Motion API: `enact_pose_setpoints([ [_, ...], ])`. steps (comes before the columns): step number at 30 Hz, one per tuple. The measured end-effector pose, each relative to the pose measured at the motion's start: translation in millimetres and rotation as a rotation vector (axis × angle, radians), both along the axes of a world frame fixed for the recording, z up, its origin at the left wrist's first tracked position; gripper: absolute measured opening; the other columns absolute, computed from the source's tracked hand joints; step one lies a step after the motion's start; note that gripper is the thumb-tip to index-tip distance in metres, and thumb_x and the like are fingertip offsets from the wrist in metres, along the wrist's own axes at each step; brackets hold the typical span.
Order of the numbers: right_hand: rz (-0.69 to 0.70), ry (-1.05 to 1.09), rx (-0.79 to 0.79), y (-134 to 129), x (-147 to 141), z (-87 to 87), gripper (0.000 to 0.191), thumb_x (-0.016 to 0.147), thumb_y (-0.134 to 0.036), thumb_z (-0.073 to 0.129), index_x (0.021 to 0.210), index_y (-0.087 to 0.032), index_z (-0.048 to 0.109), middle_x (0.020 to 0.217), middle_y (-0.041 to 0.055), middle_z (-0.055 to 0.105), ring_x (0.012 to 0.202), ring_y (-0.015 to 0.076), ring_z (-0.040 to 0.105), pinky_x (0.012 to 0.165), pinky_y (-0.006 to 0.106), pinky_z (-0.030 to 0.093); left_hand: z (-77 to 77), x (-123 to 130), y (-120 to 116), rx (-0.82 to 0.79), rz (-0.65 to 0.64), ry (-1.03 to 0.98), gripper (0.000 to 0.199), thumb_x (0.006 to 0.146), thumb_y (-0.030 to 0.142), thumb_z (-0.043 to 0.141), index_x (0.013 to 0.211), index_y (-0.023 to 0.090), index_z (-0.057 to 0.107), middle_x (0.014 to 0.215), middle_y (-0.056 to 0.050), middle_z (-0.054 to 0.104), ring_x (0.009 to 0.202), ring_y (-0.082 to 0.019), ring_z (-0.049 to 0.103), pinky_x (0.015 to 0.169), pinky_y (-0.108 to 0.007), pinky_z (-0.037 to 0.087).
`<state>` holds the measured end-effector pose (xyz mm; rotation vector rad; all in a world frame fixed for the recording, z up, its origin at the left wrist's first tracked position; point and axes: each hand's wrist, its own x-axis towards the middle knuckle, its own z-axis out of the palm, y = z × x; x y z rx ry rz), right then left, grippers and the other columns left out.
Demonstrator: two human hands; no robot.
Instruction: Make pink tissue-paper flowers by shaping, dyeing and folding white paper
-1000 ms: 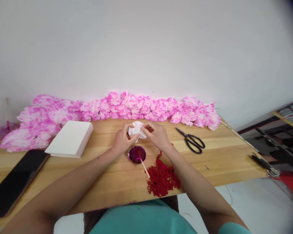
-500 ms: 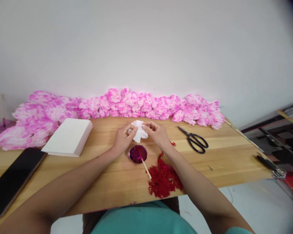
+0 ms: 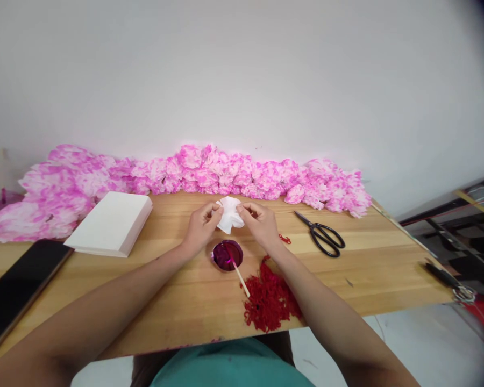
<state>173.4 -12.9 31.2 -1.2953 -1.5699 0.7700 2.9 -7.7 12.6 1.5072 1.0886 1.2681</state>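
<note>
Between my two hands is a white, ruffled paper flower [image 3: 229,216], thin and crinkled at its edges. My left hand [image 3: 204,223] pinches its left side between thumb and fingers. On the right side my right hand [image 3: 258,221] grips the edge in the same way. Just below the flower, a small round dish of dark magenta liquid [image 3: 222,257] rests on the table, with a thin wooden stick [image 3: 241,280] leaning out of it. A heap of red yarn pieces [image 3: 268,303] lies beside the stick, partly hidden by my right forearm.
Pink-and-white paper flowers [image 3: 234,174] line the wall side of the wooden table [image 3: 177,301]. At left lie a stack of white paper [image 3: 111,220] and a black phone [image 3: 22,287]. Black-handled scissors [image 3: 325,236] lie at right, and a dark-handled tool [image 3: 441,274] sits by the right edge.
The white paper flower looks more spread out and rounder between my fingers. Both hands stay in nearly the same place, and the view has shifted slightly.
</note>
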Motion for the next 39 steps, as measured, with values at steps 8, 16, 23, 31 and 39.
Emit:
enact_pose_setpoints([
  [8,0.037,-0.031,-0.004,-4.0,-3.6,-0.7,0.022,0.084,-0.033,0.060,0.097,-0.022,0.074,0.091,0.0016,0.075,0.068,0.0143,0.061,0.064,0.026,0.046,-2.6,-1.4,-0.3,0.072,0.009,0.099,0.030,0.089,0.043,0.054,0.075,0.017,0.057,0.067,0.002,0.054,0.062,-0.012,0.048,0.059,-0.023,0.036],
  [16,0.009,0.067,-0.016,1.8,-2.0,-4.5,0.028,0.084,-0.043,0.060,0.076,-0.018,0.069,0.067,-0.0008,0.065,0.060,0.0123,0.055,0.057,0.024,0.040,-3.0,-1.7,0.3,0.085,0.001,0.089,0.035,0.091,0.045,0.051,0.071,0.017,0.054,0.065,0.002,0.052,0.061,-0.011,0.046,0.059,-0.023,0.036],
  [23,0.028,0.142,-0.100,4.7,1.2,-6.2,0.030,0.077,-0.047,0.067,0.072,-0.018,0.064,0.064,-0.0014,0.061,0.057,0.0110,0.051,0.055,0.023,0.039,-6.4,-2.2,1.8,0.083,-0.010,0.076,0.036,0.091,0.045,0.052,0.069,0.017,0.053,0.064,0.002,0.051,0.060,-0.011,0.046,0.056,-0.022,0.035],
  [31,0.079,0.053,-0.121,2.0,2.3,-3.1,0.024,0.079,-0.041,0.064,0.080,-0.018,0.070,0.072,0.0009,0.068,0.062,0.0125,0.057,0.060,0.024,0.042,-5.1,-4.0,2.1,0.084,-0.017,0.078,0.033,0.091,0.042,0.052,0.071,0.016,0.054,0.065,0.002,0.051,0.060,-0.011,0.045,0.057,-0.023,0.036],
  [39,0.007,0.022,-0.069,-0.5,-2.3,1.5,0.023,0.076,-0.041,0.065,0.070,-0.018,0.062,0.063,-0.0020,0.060,0.055,0.0104,0.048,0.053,0.024,0.036,-8.8,-1.1,0.6,0.099,-0.041,0.162,0.019,0.087,0.035,0.058,0.089,0.017,0.063,0.075,0.002,0.061,0.063,-0.011,0.051,0.060,-0.022,0.038],
])
